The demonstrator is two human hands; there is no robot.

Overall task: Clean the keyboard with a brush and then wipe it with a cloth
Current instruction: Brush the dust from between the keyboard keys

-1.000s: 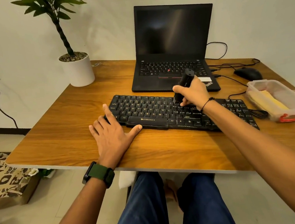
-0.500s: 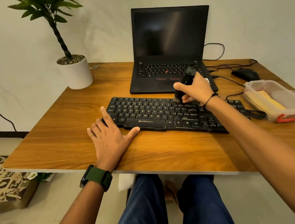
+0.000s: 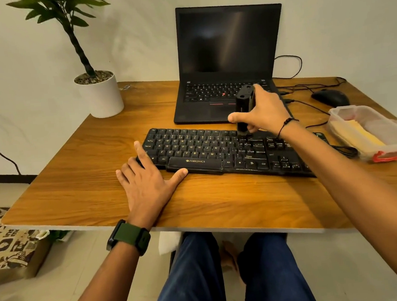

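As counted — one brush (image 3: 243,108), one keyboard (image 3: 228,152).

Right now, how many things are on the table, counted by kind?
Keyboard: 1
Laptop: 1
Mouse: 1
Potted plant: 1
Plastic container: 1
Brush, held in the right hand: 1
Total: 6

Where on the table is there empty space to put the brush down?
Bare wood lies between the plant pot and the keyboard, and along the near edge of the table beside the left hand. The far right is crowded: mouse, cables, plastic box.
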